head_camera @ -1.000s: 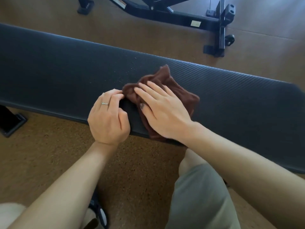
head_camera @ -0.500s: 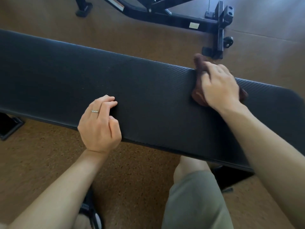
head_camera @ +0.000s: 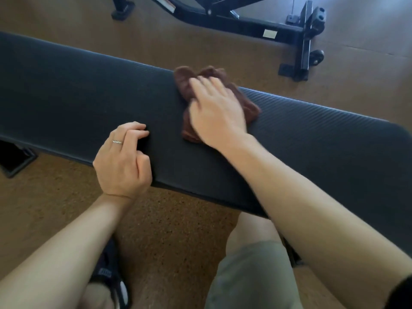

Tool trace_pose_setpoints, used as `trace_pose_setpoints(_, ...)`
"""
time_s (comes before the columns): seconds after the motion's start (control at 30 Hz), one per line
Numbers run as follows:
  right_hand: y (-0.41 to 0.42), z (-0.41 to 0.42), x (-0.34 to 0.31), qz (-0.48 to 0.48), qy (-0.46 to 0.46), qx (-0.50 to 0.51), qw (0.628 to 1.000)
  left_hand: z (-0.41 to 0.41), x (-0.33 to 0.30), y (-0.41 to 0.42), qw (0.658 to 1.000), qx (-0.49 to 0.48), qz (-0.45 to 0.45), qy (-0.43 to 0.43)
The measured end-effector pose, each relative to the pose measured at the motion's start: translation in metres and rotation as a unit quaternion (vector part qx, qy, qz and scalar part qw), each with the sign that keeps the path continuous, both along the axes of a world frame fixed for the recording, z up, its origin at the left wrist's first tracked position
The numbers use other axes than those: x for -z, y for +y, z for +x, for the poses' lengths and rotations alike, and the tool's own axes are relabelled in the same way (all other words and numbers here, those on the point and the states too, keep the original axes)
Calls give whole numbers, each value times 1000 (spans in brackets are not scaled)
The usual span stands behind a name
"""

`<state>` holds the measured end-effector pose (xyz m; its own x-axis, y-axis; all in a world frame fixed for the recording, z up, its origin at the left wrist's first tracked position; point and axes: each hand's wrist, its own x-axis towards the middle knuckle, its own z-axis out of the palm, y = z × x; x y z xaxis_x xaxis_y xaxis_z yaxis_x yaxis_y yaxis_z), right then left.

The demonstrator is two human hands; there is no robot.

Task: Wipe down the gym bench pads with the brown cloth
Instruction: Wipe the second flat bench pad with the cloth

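Observation:
A long black ribbed bench pad [head_camera: 78, 94] runs across the view from upper left to lower right. The brown cloth [head_camera: 249, 103] lies crumpled on the pad near its far edge. My right hand [head_camera: 216, 112] lies flat on the cloth with straight fingers, pressing it to the pad; it is motion-blurred. My left hand [head_camera: 123, 161] rests on the pad's near edge with fingers loosely curled, holding nothing, a ring on one finger.
A black metal frame of other gym equipment [head_camera: 305, 41] with a small wheel stands on the brown floor beyond the bench. A black bench foot [head_camera: 13, 161] sits at the left. My knee in olive shorts [head_camera: 249, 270] and a sandalled foot [head_camera: 111, 277] are below the pad.
My right hand first swept the cloth right to the far edge, then came back left toward the pad's middle. My left hand stayed on the near edge.

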<state>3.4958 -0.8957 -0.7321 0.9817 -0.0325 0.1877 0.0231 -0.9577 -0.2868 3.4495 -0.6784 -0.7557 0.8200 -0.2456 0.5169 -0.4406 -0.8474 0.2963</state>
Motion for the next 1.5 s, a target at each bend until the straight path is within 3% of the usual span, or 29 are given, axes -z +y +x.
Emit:
trace_pose_setpoints(0.1, -76, -44, 0, -12, -19, 86, 996, 0, 0, -1, 1000, 0, -5, -7)
trace_pose_setpoints(0.17, -106, -70, -7, 6, 19, 157, 987, 1, 3, 1, 1000, 7, -8, -17)
trace_pose_setpoints(0.27, -82, -62, -7, 5, 53, 239, 970, 2, 7, 5, 999, 19, -19, -28)
trace_pose_setpoints(0.33, -34, -38, -8, -9, 43, 226, 973, 3, 8, 6, 999, 33, -21, -24)
trace_pose_setpoints(0.47, 80, -16, -9, 1, 50, 67, 996, 3, 2, 12, 998, 51, -14, 35)
trace_pose_setpoints(0.53, 99, -27, -12, 13, 49, 23, 998, 3, -5, 17, 994, 63, -24, 82)
trace_pose_setpoints(0.6, 83, -48, -12, 31, 44, 31, 998, 6, -11, 32, 989, 102, -16, 103)
trace_pose_setpoints(0.7, 51, -76, -9, 32, 38, 118, 992, 33, -24, 77, 985, 150, 60, 68)
trace_pose_setpoints(0.83, 64, -46, -12, 31, 52, 236, 970, 101, -35, 137, 989, 69, 113, 63)
trace_pose_setpoints(0.93, 100, -22, -13, 18, 65, 281, 957, 117, -30, 148, 989, 93, 80, 77)
trace_pose_setpoints(1.17, 242, -29, -11, 5, 38, 165, 986, 121, -25, 153, 986, 120, 32, 113)
trace_pose_setpoints(1.3, 212, -57, -11, 4, 48, 131, 990, 121, -24, 156, 982, 127, 58, 123)
trace_pose_setpoints(1.4, 153, -78, -12, 15, 27, 255, 967, 124, -22, 156, 979, 140, 56, 134)
trace_pose_setpoints(1.5, 157, -77, -13, 25, 29, 377, 925, 124, -22, 155, 979, 139, 61, 139)
